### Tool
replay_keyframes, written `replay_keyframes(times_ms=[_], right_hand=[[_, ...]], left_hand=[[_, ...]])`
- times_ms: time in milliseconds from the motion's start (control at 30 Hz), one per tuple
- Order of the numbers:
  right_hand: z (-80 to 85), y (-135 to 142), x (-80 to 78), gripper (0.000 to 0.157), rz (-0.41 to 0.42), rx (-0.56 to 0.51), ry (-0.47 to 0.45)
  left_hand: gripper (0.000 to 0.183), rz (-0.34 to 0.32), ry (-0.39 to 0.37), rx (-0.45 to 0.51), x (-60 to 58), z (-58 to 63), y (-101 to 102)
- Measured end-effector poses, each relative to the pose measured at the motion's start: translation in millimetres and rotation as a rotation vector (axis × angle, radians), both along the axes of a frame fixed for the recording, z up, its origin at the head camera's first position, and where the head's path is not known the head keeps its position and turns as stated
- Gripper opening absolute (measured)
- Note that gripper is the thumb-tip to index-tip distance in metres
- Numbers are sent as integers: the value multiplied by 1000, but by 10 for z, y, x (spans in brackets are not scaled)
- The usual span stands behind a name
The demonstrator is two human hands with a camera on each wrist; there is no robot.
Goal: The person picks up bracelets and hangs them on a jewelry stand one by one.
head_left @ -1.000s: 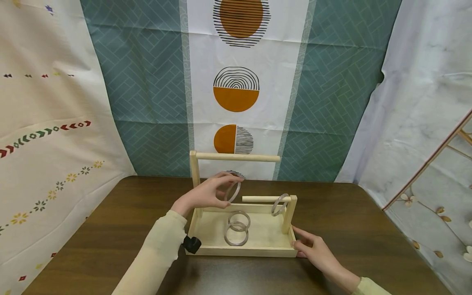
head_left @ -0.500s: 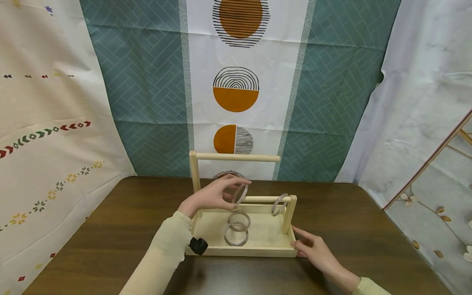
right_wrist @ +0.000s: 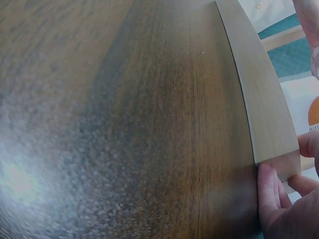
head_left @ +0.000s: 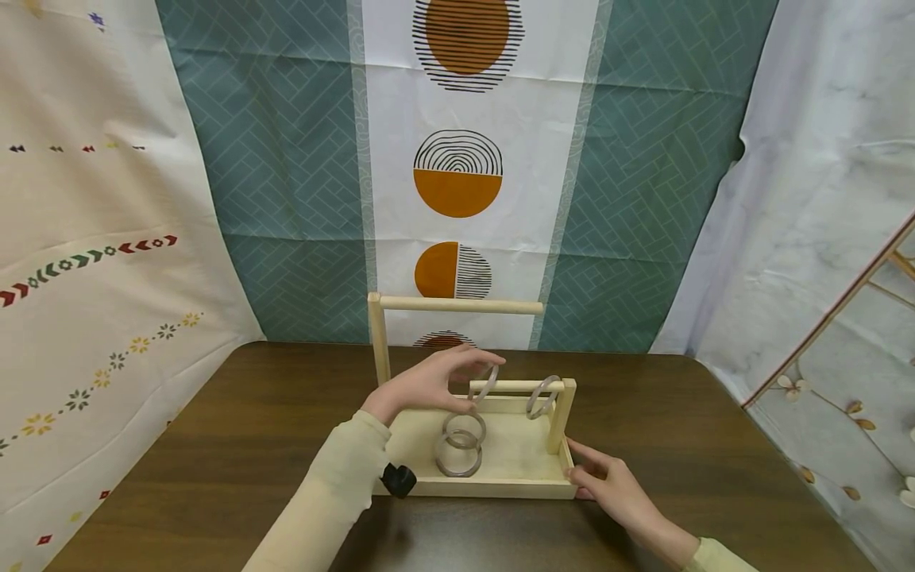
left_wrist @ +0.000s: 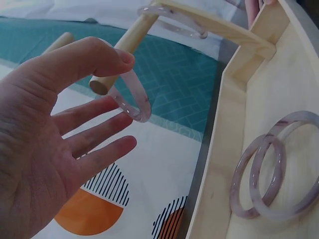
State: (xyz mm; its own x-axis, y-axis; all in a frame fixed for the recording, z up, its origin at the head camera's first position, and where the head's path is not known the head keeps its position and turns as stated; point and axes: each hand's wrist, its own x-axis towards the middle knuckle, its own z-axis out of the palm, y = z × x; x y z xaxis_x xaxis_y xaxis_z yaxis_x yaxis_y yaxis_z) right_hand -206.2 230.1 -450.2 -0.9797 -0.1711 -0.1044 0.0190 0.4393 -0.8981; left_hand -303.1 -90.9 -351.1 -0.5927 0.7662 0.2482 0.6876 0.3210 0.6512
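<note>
Left hand (head_left: pixel 422 387) pinches a ring (left_wrist: pixel 130 95) lightly at the rod's (head_left: pixel 513 385) free end — rod runs toward 3 o'clock; right hand (head_left: pixel 608 486) steadies the tray (head_left: pixel 500 486).

translucent pink ring (left_wrist: pixel 130 97) | upright | threaded on lower dowel's (head_left: pixel 513 386) free end

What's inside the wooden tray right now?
Two overlapping pale rings lie flat on the wooden tray floor. The left hand and sleeve cover its left end, so that part is unseen.

Soft even light; right wrist view blurred, with tabletop (right_wrist: pixel 124 124) glare.
</note>
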Motion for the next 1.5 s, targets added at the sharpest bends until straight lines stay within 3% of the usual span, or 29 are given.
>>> replay_keyframes(times_ms=[233, 800, 1500], right_hand=[[-4, -2, -4, 61, 0, -2, 0], [-4, -1, -5, 61, 1, -10, -1], [-2, -2, -1, 61, -3, -9, 5]], left_hand=[[72, -11, -29, -15, -7, -34, 92], [70, -46, 21, -29, -12, -31, 261], [69, -24, 7, -88, 7, -45, 339]])
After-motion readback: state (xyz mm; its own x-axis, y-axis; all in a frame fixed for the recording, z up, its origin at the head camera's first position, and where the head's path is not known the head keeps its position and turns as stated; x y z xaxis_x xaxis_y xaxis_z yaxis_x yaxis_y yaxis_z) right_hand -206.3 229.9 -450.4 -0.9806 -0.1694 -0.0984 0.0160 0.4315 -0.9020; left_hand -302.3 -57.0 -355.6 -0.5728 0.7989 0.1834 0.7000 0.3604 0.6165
